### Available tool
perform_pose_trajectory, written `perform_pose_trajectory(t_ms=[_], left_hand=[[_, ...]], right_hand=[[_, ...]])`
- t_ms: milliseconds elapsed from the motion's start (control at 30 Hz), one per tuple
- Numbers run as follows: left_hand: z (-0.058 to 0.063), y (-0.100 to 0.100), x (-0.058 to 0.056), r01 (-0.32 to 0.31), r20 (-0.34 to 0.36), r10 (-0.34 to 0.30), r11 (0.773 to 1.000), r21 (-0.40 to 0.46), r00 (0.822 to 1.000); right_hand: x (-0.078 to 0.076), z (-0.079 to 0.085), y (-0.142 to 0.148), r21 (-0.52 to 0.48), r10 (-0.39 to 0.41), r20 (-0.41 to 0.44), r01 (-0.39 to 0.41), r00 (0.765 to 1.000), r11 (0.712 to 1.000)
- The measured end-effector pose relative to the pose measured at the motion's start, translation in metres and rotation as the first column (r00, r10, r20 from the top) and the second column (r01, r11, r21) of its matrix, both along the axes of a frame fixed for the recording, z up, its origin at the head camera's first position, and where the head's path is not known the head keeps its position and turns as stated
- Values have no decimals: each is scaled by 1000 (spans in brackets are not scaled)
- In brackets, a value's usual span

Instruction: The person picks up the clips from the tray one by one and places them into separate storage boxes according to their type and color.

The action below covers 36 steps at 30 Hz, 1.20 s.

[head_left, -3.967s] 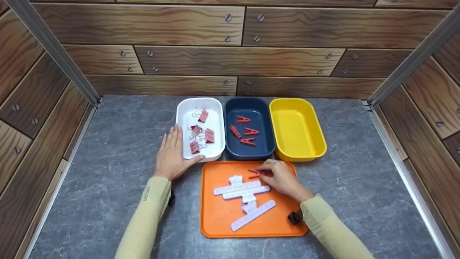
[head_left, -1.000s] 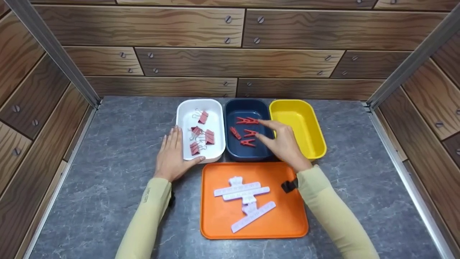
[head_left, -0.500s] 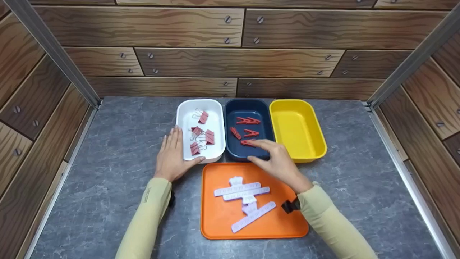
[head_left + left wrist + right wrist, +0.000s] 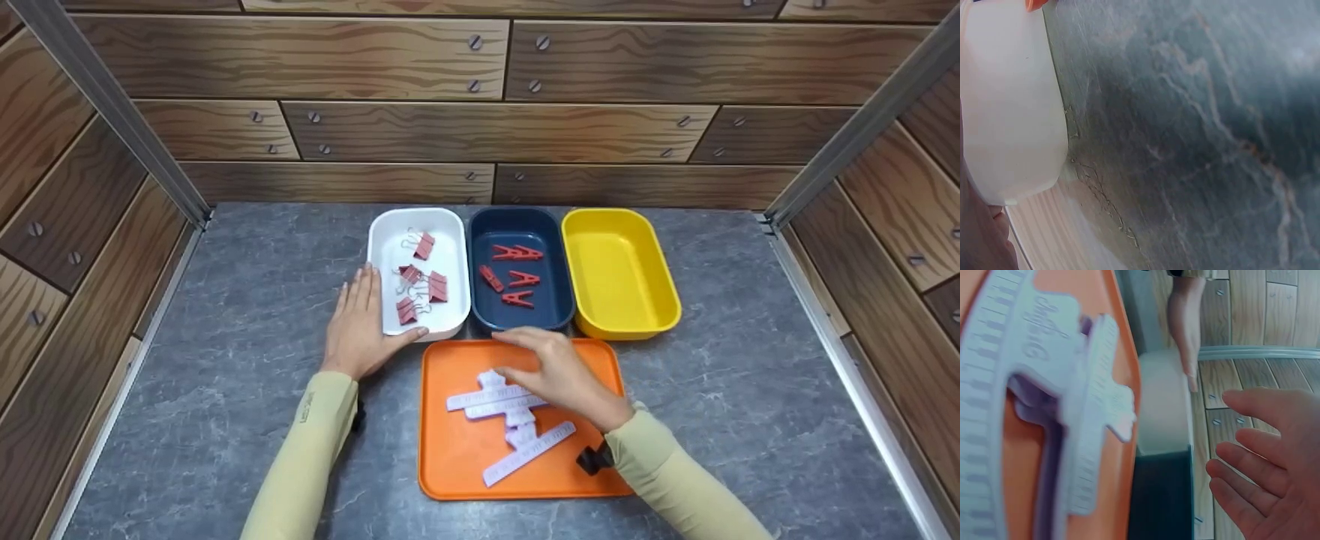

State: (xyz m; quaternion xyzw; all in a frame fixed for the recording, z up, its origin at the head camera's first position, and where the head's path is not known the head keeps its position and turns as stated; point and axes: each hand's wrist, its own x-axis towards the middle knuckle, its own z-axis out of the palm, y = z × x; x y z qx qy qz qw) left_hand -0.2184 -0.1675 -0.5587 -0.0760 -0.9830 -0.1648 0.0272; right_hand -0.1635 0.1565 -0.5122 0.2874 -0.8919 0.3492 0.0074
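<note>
My left hand (image 4: pixel 355 328) rests along the left wall of the white container (image 4: pixel 459 251), thumb at its front corner. Red binder clips (image 4: pixel 437 287) lie in that container. Over the orange tray (image 4: pixel 457 465), my right hand (image 4: pixel 559 379) hovers with fingers apart and holds nothing. Below it lie three lilac clips (image 4: pixel 529 454) with long straight bars, partly covered by the hand in the head view. Up close in the right wrist view, a lilac clip (image 4: pixel 1044 343) shows a piano-key pattern. Several small red clothespins (image 4: pixel 523 279) lie in the dark blue container (image 4: pixel 517 226).
A yellow container (image 4: pixel 626 277) stands to the right of the blue one, with nothing inside. All three containers stand side by side behind the tray, on a grey marbled tabletop (image 4: pixel 255 315). Wood-patterned panels (image 4: pixel 495 131) enclose the back and sides.
The right hand put a red clothespin from the tray into the blue container, let go, then drew back toward the lilac clips. The left hand stays in place.
</note>
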Motion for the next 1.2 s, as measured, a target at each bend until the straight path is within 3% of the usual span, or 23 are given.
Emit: perform_pose_trajectory(t_ms=[400, 900, 1200], left_hand=[[0, -1, -1, 2, 11, -2, 1000, -2, 1000], [-1, 0, -1, 4, 5, -4, 1000, -3, 1000], [-1, 0, 0, 1, -3, -1, 1000, -1, 1000]], right_hand=[[0, -27, -7, 95, 86, 136, -99, 987, 990], [-3, -35, -11, 168, 67, 165, -95, 984, 981], [-3, -36, -12, 153, 75, 162, -100, 984, 983]])
